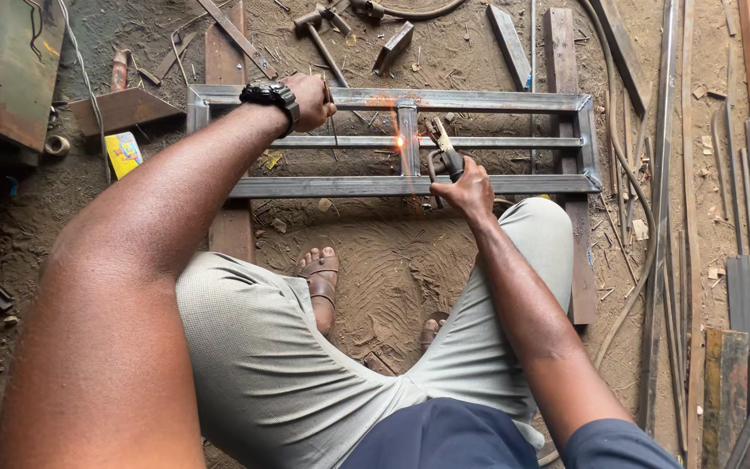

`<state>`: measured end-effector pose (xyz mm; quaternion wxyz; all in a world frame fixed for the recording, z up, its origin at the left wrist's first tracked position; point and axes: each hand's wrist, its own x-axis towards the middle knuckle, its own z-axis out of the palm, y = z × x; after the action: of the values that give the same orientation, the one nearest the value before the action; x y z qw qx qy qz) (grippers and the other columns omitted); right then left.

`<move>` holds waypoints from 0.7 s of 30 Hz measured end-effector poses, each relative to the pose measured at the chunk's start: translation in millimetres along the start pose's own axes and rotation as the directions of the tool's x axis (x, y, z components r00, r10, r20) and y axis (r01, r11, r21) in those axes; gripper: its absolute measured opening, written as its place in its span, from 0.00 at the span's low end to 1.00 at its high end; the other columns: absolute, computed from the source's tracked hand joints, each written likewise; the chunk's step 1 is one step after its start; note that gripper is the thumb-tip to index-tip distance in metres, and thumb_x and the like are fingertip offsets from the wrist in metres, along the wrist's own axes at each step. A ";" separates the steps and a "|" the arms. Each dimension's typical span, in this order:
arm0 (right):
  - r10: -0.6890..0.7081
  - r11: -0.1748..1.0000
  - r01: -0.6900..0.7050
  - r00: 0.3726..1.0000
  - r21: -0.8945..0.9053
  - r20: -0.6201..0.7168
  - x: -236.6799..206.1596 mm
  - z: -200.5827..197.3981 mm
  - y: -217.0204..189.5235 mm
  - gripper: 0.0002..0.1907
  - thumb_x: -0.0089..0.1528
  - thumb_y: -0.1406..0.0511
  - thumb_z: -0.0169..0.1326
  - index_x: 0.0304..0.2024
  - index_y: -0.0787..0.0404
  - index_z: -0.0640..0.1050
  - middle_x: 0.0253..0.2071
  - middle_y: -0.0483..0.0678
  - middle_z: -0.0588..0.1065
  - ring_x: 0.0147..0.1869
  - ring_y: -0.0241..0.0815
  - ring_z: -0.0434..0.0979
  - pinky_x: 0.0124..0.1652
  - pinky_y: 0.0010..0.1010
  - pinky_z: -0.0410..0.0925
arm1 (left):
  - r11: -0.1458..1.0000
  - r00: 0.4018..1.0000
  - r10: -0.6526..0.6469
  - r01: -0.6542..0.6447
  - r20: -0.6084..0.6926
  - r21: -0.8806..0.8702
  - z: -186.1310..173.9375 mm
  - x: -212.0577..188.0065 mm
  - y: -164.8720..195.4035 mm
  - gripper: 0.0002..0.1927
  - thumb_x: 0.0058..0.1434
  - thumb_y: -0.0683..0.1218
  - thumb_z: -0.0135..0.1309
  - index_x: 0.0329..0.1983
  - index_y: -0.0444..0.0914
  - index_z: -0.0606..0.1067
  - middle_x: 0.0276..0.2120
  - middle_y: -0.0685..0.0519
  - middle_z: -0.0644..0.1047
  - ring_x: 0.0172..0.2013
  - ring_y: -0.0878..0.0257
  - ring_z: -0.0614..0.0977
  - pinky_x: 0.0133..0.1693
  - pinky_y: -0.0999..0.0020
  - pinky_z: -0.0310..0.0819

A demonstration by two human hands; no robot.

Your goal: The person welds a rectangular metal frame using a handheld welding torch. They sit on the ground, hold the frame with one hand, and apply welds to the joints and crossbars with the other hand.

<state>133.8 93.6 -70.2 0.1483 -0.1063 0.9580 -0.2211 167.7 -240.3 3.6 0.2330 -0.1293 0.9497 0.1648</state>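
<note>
A rectangular steel frame (479, 101) of square tubing lies on the sandy ground, with a thin middle rail and a short upright post (407, 148). My right hand (469, 189) grips a welding electrode holder (446, 156), whose rod reaches left to the post. A small orange glow (398, 141) shows at that joint. My left hand (310, 100), with a black wristwatch, rests closed on the frame's top rail near its left end and seems to hold a thin rod. I sit with knees apart, sandalled feet on the sand.
A hammer (316, 35) and metal offcuts lie beyond the frame. Wooden planks run under the frame at left and right. Long steel bars and strips (740, 217) crowd the right side. A cable (627, 174) curves down the right. A rusty plate (6, 69) sits top left.
</note>
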 end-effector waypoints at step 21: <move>-0.021 0.999 0.021 1.000 -0.025 0.013 -0.8 2.7 -1.5 0.45 0.48 0.52 0.69 0.63 0.64 0.70 0.48 0.55 0.71 0.50 0.49 0.76 0.45 0.46 0.76 | 0.999 1.000 -0.007 0.007 0.001 0.052 4.9 4.6 0.6 0.18 0.71 0.59 0.50 0.59 0.51 0.78 0.47 0.48 0.81 0.47 0.55 0.82 0.50 0.53 0.77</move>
<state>135.6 91.4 -71.6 0.1506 -0.1197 0.9587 -0.2097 165.5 -238.6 -2.7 0.2375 -0.1263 0.9530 0.1393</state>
